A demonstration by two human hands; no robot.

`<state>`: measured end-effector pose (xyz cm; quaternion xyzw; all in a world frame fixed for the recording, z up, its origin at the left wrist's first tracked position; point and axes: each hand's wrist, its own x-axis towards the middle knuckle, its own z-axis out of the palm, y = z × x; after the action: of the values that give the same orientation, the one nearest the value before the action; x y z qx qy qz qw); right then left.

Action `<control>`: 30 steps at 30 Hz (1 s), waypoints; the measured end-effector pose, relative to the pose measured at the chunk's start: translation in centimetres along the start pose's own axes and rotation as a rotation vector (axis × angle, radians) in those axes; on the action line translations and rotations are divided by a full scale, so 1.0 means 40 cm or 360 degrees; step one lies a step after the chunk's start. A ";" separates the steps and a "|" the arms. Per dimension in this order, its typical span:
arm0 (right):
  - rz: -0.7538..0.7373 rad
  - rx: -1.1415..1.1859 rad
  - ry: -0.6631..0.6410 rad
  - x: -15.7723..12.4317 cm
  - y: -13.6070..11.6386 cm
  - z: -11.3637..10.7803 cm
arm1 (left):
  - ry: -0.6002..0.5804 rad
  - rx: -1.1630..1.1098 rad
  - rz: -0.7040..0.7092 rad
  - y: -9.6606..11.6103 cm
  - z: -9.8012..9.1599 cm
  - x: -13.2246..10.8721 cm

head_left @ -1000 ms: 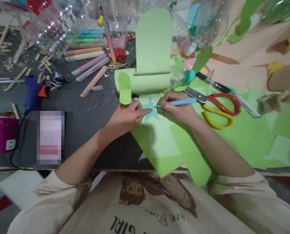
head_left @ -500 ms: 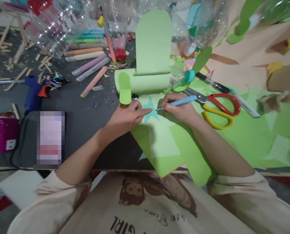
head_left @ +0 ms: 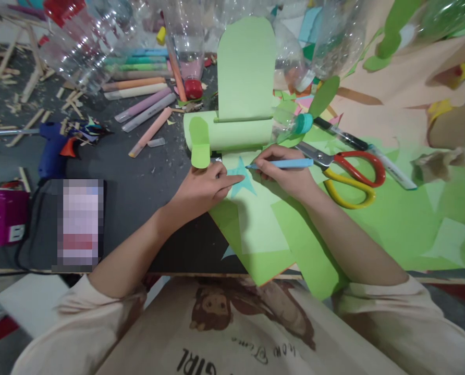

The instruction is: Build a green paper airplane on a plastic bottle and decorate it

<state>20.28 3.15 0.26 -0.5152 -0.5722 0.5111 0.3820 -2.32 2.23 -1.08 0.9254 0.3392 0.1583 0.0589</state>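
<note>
My left hand (head_left: 205, 188) rests on a light green paper sheet (head_left: 264, 229), its forefinger stretched out and pressing a small blue paper star (head_left: 242, 176) flat, the other fingers curled. My right hand (head_left: 285, 172) grips a light blue pen (head_left: 283, 164) whose tip touches the star's upper right edge. Just behind the star stands a green paper model (head_left: 240, 99) with a tall rounded back and a rolled base.
Red and yellow scissors (head_left: 345, 172) and a black marker (head_left: 342, 134) lie right of my right hand. Coloured chalk sticks (head_left: 142, 99), clear plastic bottles (head_left: 84, 47), a blue glue gun (head_left: 52, 148), wooden sticks and a pink box (head_left: 1, 216) crowd the dark table's left side.
The pen tip has moved slightly up along the star's edge, and the pen now lies more level. My left hand has stayed put.
</note>
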 end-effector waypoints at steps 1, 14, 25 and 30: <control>-0.0013 -0.0025 -0.0006 0.000 0.000 0.000 | -0.0010 0.0004 -0.0003 -0.001 0.000 -0.001; 0.0007 -0.0013 -0.0016 -0.001 -0.007 -0.002 | -0.0048 0.0008 -0.0008 -0.002 -0.004 0.001; 0.0029 -0.0140 -0.0040 0.003 -0.013 -0.004 | -0.0098 -0.0009 -0.0034 -0.001 -0.009 0.003; 0.0083 -0.0100 -0.0058 0.004 -0.018 -0.004 | -0.0110 0.0001 -0.0005 -0.003 -0.013 0.004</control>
<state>20.28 3.37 0.97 -0.5322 -0.5814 0.5120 0.3416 -2.44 2.41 -0.58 0.9299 0.3384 0.1261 0.0705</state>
